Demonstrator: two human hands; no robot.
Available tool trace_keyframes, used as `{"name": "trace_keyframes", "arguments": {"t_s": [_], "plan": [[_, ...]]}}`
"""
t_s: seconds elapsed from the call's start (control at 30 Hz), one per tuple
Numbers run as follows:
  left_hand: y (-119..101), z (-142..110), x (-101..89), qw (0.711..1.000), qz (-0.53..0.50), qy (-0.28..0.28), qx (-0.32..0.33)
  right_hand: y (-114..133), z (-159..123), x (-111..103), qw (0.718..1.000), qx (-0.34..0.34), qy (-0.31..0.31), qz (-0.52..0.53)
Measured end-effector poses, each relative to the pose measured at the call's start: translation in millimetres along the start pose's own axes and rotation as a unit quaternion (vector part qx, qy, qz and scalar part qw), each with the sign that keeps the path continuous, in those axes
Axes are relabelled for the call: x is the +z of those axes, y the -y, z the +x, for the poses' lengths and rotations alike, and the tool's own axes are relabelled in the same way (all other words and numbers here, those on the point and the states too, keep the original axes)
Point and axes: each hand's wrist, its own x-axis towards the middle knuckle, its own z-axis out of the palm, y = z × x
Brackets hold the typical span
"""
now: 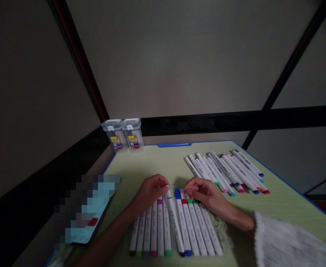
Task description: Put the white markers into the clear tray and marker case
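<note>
A row of white markers with coloured ends lies side by side at the table's near edge, on or in a clear plastic sleeve (227, 237). My left hand (152, 190) is closed, thumb and fingers pinching the upper end of a white marker (174, 222) with a black lower tip. That marker lies slightly slanted in the row, beside a blue-banded marker (183, 222). My right hand (204, 193) is closed too, its fingertips pressed together over the upper ends of the red- and green-banded markers. What those fingertips hold, if anything, is hidden.
More white markers (229, 172) lie loosely spread at the right back of the green table (146, 163). Two clear lidded boxes (132, 135) stand at the back left corner. A phone-like device (96, 207), partly pixelated, lies along the left edge. A wall rises behind the table.
</note>
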Motion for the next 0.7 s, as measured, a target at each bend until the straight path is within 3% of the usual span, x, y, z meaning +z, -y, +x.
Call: {"name": "trace_keyframes", "arguments": {"t_s": [0.37,0.53,0.7], "plan": [[-16,-3,-2.7,0.988,-0.137,0.02,-0.062,-4,-1,0,0.999,-0.012,-0.001,-0.04],[-18,-2,-19.6,0.991,-0.09,-0.058,-0.077,-8,-2,1,0.992,-0.042,-0.002,-0.116],[-4,3,-36.5,0.992,-0.015,-0.07,-0.106,-5,-2,1,0.971,-0.075,0.012,-0.227]]}}
